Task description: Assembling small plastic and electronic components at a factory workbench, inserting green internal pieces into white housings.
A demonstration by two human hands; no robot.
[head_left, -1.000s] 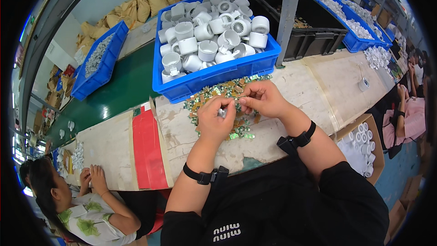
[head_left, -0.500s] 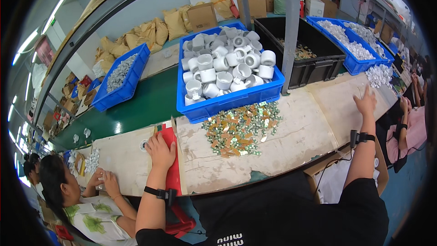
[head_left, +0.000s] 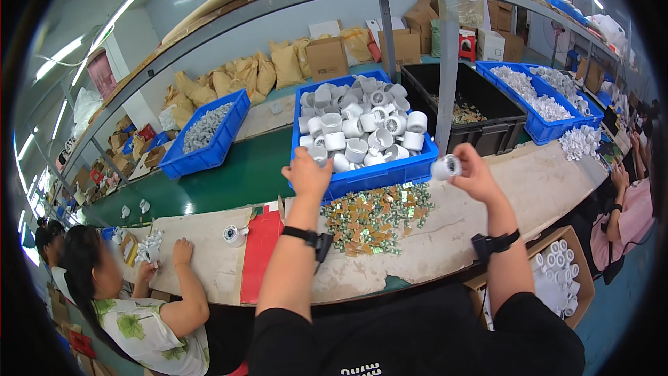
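In front of me a blue crate [head_left: 376,179] is heaped with white plastic cup-shaped housings [head_left: 357,149]. At the crate's near left corner, my left hand [head_left: 311,173] has its fingers bent over one white plastic housing [head_left: 319,154], partly hiding it. Just right of the crate, my right hand [head_left: 476,177] grips another white plastic housing [head_left: 444,168], turned so its dark ribbed end faces the fingers. Below the crate lies a loose heap of small green and orange circuit boards [head_left: 379,219]. A single white housing [head_left: 235,235] rests on the table by a red sheet [head_left: 262,254].
A black crate [head_left: 487,132] with circuit boards stands behind a metal post [head_left: 447,56]. Blue crates of white parts [head_left: 546,108] are at far right, another [head_left: 205,160] at left. A cardboard box [head_left: 583,289] holds white cylinders. A co-worker [head_left: 139,306] works at left.
My left hand has left the housing by the red sheet and moved right to the crate. My right hand, spread and empty before, has come in leftward and holds a housing. The view has shifted.
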